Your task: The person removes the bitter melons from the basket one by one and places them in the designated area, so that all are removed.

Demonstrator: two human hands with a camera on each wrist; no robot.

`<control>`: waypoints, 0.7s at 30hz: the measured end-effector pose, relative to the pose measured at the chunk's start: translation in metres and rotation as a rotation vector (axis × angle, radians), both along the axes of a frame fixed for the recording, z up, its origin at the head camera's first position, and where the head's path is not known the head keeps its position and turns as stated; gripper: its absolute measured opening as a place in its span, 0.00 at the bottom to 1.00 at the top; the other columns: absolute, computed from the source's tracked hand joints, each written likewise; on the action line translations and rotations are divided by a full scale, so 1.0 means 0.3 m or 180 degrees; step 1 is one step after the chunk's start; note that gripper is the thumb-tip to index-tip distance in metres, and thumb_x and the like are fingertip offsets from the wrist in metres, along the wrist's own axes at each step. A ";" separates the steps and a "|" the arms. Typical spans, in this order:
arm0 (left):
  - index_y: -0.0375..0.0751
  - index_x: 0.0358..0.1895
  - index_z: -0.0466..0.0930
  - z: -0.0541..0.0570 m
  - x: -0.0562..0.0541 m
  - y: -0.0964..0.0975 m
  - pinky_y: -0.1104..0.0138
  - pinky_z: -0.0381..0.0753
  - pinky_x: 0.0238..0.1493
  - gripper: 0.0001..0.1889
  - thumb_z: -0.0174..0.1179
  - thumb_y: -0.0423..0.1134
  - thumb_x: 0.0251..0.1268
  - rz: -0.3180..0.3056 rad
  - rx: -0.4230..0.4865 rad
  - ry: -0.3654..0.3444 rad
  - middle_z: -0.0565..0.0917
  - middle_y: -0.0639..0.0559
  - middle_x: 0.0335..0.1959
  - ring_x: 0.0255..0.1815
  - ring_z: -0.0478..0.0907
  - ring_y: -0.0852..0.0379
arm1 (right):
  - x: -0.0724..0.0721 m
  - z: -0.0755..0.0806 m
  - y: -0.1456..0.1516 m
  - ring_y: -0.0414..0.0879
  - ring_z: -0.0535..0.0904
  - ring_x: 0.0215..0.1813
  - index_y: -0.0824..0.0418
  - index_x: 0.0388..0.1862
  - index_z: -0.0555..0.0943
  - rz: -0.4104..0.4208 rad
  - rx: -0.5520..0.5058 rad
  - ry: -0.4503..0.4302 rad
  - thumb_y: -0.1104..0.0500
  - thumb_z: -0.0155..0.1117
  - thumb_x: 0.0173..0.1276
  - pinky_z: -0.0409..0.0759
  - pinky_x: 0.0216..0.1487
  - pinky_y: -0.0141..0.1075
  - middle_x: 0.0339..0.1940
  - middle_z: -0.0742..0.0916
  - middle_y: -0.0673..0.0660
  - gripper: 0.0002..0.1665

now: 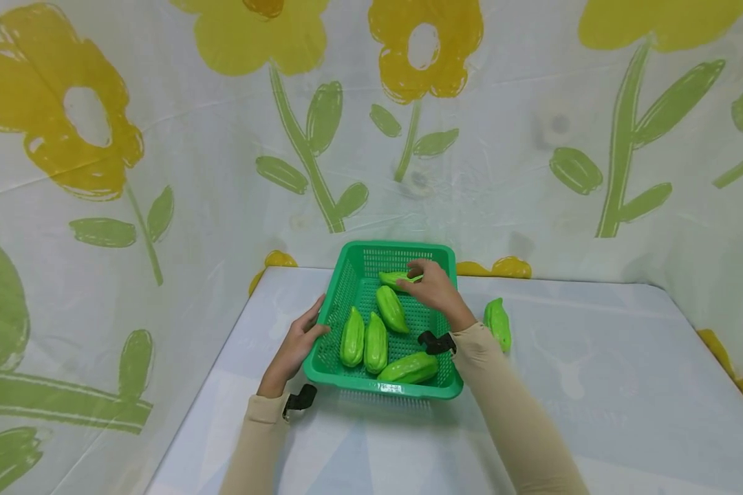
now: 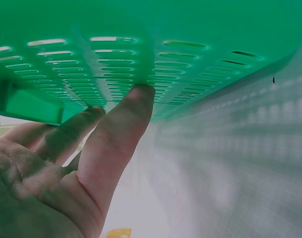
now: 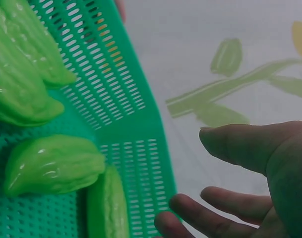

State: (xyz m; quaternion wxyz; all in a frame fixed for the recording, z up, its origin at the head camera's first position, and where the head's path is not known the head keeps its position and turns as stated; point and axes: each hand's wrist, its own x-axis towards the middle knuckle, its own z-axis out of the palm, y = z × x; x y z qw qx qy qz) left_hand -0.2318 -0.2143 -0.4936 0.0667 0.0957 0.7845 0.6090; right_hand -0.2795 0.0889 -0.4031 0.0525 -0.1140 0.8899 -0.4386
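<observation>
1. Left hand (image 1: 297, 344): I see fingers extended, touching the outer wall of the green basket (image 1: 386, 388).
2. Right hand (image 1: 432, 285): I read fingers loose, released.
3. Far gourd (image 1: 391, 278): in basket, just beside right thumb.
4. Four more gourds (image 1: 375, 345): in basket, nearside of right fingertips.
5. Lone gourd (image 1: 498, 324): on table (image 1: 594, 371), right of those fingers.

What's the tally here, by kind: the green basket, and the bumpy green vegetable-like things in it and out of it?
Green basket: 1
Bumpy green vegetable-like things in the basket: 5
Bumpy green vegetable-like thing on the table: 1
Total: 7
</observation>
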 end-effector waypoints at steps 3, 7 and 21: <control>0.50 0.85 0.47 0.001 0.002 0.001 0.41 0.51 0.83 0.38 0.50 0.35 0.76 0.0004 -0.0004 0.0005 0.50 0.46 0.87 0.88 0.45 0.42 | -0.012 -0.021 -0.010 0.67 0.78 0.67 0.69 0.76 0.68 -0.0017 0.0031 -0.0084 0.52 0.62 0.77 0.81 0.62 0.55 0.68 0.80 0.72 0.36; 0.50 0.86 0.47 0.003 0.003 0.003 0.41 0.51 0.83 0.38 0.50 0.35 0.76 0.0016 -0.0020 0.0014 0.50 0.46 0.86 0.88 0.45 0.41 | -0.026 -0.046 -0.021 0.67 0.80 0.65 0.69 0.77 0.67 -0.0093 0.0043 -0.0202 0.51 0.63 0.77 0.81 0.61 0.56 0.67 0.80 0.72 0.37; 0.52 0.85 0.48 0.005 0.007 0.005 0.42 0.52 0.83 0.39 0.51 0.35 0.75 0.0055 -0.0042 0.0012 0.52 0.48 0.86 0.88 0.46 0.43 | -0.053 -0.109 -0.052 0.65 0.79 0.67 0.72 0.76 0.67 -0.0152 0.0151 -0.0438 0.51 0.63 0.76 0.82 0.61 0.55 0.69 0.79 0.72 0.39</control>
